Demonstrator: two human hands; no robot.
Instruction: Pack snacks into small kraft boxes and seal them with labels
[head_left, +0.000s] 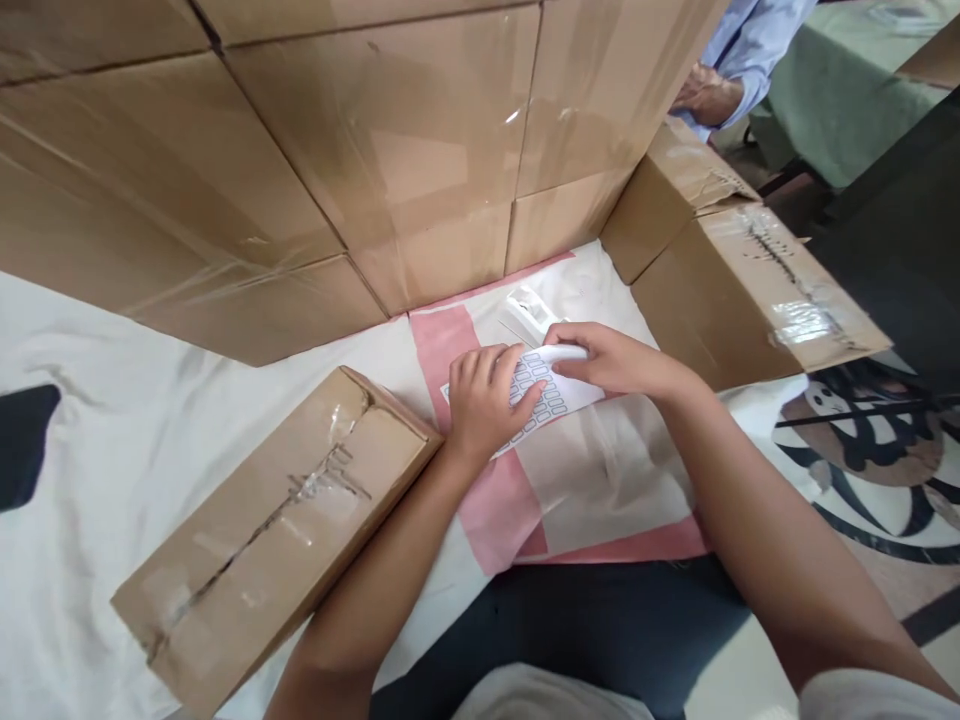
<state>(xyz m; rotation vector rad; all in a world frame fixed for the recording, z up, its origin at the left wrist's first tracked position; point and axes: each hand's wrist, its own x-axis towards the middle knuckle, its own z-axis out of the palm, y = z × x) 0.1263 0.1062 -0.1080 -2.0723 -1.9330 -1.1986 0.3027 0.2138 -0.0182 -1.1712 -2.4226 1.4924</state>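
Note:
A white sheet of small blue-outlined stickers (544,400) lies on a pink and white cloth (600,490). My left hand (484,400) rests on the sheet's left part with its fingers curled and pressed together on the stickers. My right hand (611,358) is closed around a small white oblong object (562,352) held just above the sheet's far edge. A white plastic piece (529,310) lies on the cloth beyond both hands.
A wall of taped cardboard boxes (337,150) stands behind. One long box (277,530) lies at the left, others (750,290) at the right. Another person's hand and blue sleeve (720,80) show at the top right by a green-covered table (832,100).

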